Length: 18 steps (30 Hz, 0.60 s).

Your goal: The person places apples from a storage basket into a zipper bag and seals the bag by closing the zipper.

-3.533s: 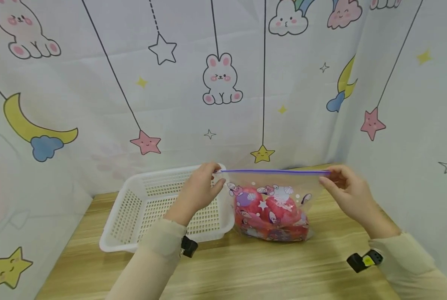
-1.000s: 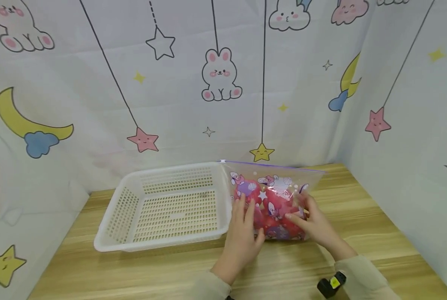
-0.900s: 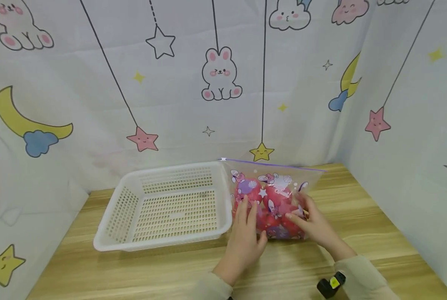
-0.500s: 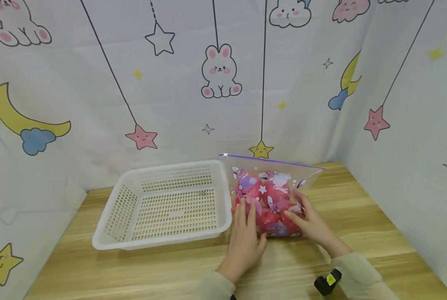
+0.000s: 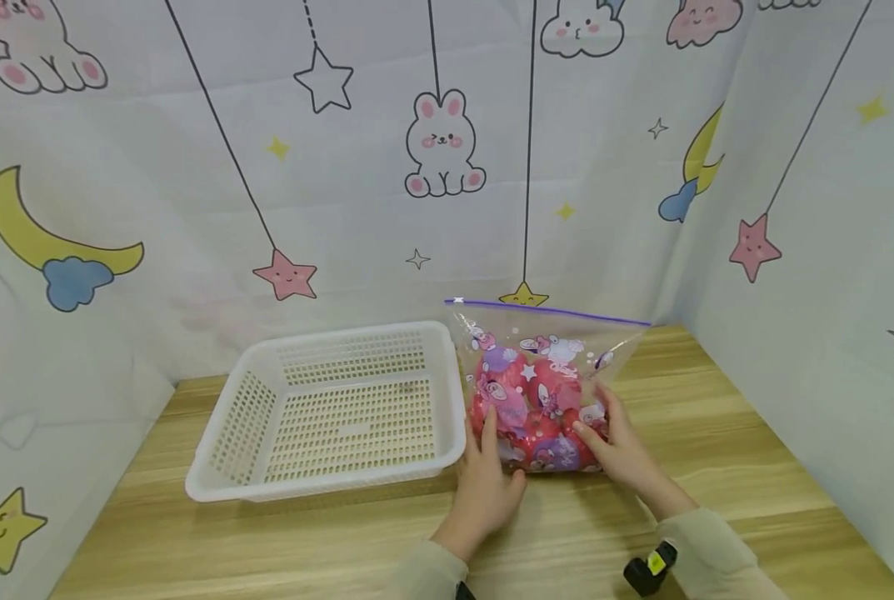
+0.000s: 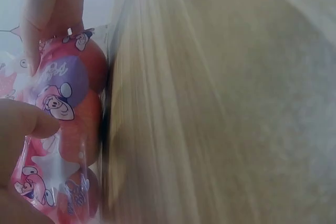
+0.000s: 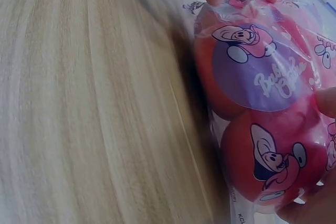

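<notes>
A clear zip bag [image 5: 527, 392] with purple and pink cartoon prints stands on the table, holding several red round things; the film blurs their kind. Its purple slider strip [image 5: 559, 312] runs straight across the top. My left hand [image 5: 482, 487] lies along the bag's lower left side, fingers fairly straight against the film, thumb low at the front. My right hand [image 5: 626, 450] grips the lower right side, thumb on the front and fingers round the edge. In the right wrist view, red rounds press against the printed film [image 7: 262, 82]. The left wrist view shows the left thumb [image 6: 37, 121] by the bag.
A white perforated plastic basket [image 5: 319, 492] stands immediately left of the bag, with nothing in it. Wood-patterned table [image 5: 267, 550] lies underneath. A white curtain [image 5: 357, 217] with bunnies, stars and moons hangs behind and on both sides.
Both hands have come down from the zip strip at the top to the bag's lower sides. Over the last second the bag's top has risen and the left hand has shifted slightly round its left side.
</notes>
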Tool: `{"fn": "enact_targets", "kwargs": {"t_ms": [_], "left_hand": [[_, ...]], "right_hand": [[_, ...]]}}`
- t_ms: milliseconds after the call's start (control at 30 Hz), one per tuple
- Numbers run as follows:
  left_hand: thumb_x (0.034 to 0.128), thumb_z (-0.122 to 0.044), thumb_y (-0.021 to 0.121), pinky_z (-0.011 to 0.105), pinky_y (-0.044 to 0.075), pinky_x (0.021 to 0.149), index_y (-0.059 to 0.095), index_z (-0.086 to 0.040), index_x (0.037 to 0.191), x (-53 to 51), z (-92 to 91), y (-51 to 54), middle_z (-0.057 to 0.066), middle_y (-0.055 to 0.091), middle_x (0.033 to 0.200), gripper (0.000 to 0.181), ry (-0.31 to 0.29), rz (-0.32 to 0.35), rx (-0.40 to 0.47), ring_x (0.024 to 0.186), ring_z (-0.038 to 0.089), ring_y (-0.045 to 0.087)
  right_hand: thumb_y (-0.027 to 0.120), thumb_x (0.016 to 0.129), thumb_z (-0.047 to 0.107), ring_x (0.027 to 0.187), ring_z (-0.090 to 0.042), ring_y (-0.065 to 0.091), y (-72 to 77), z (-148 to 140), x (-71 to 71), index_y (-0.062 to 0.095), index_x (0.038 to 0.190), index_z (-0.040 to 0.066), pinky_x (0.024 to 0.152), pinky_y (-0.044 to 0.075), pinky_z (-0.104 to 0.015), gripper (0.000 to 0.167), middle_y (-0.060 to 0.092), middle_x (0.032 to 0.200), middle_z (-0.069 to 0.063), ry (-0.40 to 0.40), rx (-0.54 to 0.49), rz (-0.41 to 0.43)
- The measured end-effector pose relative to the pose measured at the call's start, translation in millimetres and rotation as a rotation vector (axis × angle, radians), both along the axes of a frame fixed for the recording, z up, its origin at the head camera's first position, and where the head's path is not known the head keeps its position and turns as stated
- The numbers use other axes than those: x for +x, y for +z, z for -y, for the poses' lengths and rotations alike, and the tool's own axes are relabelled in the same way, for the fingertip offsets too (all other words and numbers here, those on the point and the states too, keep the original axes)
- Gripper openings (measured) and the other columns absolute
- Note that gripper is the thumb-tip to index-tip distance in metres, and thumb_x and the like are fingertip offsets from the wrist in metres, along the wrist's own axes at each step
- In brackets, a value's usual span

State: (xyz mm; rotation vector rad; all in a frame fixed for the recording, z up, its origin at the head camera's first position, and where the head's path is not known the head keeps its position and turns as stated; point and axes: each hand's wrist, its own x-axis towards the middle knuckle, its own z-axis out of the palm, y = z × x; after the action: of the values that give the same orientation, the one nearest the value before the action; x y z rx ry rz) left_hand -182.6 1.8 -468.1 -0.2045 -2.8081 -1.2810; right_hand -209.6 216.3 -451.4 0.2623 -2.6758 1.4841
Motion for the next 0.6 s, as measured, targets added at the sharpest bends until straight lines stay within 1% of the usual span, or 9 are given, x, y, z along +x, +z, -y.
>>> {"fn": "enact_targets", "kwargs": {"t_ms": [100, 233, 333, 433, 533, 600], "left_hand": [[0.0790, -0.020, 0.068, 0.070, 0.028, 0.101, 0.005, -0.030, 0.153, -3.3, 2.2, -1.0, 0.025, -0.001, 0.156, 0.098, -0.016, 0.027, 0.036, 0.130, 0.059, 0.024], [0.0794, -0.018, 0.068, 0.064, 0.035, 0.100, 0.006, -0.031, 0.153, -6.4, 5.8, -2.4, 0.025, 0.000, 0.157, 0.097, -0.040, 0.022, 0.079, 0.130, 0.054, 0.031], [0.0777, -0.016, 0.069, 0.057, 0.040, 0.099, 0.008, -0.030, 0.153, -7.0, 7.0, -2.5, 0.028, 0.005, 0.155, 0.098, -0.053, 0.014, 0.110, 0.128, 0.048, 0.038], [0.0742, -0.016, 0.070, 0.054, 0.043, 0.097, 0.009, -0.031, 0.152, -7.0, 7.4, -2.5, 0.031, 0.012, 0.152, 0.100, -0.052, 0.025, 0.120, 0.124, 0.044, 0.044], [0.0706, -0.019, 0.071, 0.055, 0.043, 0.097, 0.008, -0.033, 0.152, -6.6, 6.9, -2.1, 0.031, 0.014, 0.152, 0.103, -0.043, 0.043, 0.111, 0.124, 0.044, 0.044], [0.0701, -0.022, 0.071, 0.058, 0.041, 0.099, 0.008, -0.034, 0.152, -6.3, 6.2, -2.2, 0.029, 0.010, 0.153, 0.104, -0.038, 0.051, 0.107, 0.129, 0.047, 0.038]], "right_hand": [[0.052, 0.097, 0.024, 0.138, -0.051, 0.016, -3.0, 0.7, -1.1, 0.006, 0.148, -0.002, 0.110, 0.015, -0.064, 0.073, 0.017, 0.150, -0.034, -0.021, 0.002, 0.013], [0.051, 0.097, 0.027, 0.137, -0.052, 0.017, -5.4, 2.1, -2.2, 0.002, 0.149, 0.000, 0.110, 0.016, -0.063, 0.076, 0.016, 0.149, -0.036, -0.049, -0.019, 0.047], [0.051, 0.097, 0.028, 0.137, -0.052, 0.017, -5.3, 2.4, -0.3, 0.003, 0.148, 0.002, 0.110, 0.017, -0.063, 0.074, 0.016, 0.148, -0.037, -0.072, -0.050, 0.076], [0.052, 0.097, 0.028, 0.136, -0.052, 0.018, -4.5, 2.6, 1.4, 0.006, 0.145, 0.001, 0.110, 0.018, -0.062, 0.071, 0.016, 0.147, -0.038, -0.089, -0.079, 0.104], [0.052, 0.096, 0.030, 0.136, -0.051, 0.019, -4.1, 2.1, 1.3, 0.010, 0.143, 0.002, 0.110, 0.019, -0.062, 0.068, 0.018, 0.146, -0.037, -0.095, -0.083, 0.124], [0.051, 0.097, 0.033, 0.136, -0.051, 0.020, -4.9, 1.6, -0.2, 0.011, 0.143, 0.003, 0.110, 0.021, -0.062, 0.068, 0.018, 0.147, -0.037, -0.097, -0.073, 0.132]]}}
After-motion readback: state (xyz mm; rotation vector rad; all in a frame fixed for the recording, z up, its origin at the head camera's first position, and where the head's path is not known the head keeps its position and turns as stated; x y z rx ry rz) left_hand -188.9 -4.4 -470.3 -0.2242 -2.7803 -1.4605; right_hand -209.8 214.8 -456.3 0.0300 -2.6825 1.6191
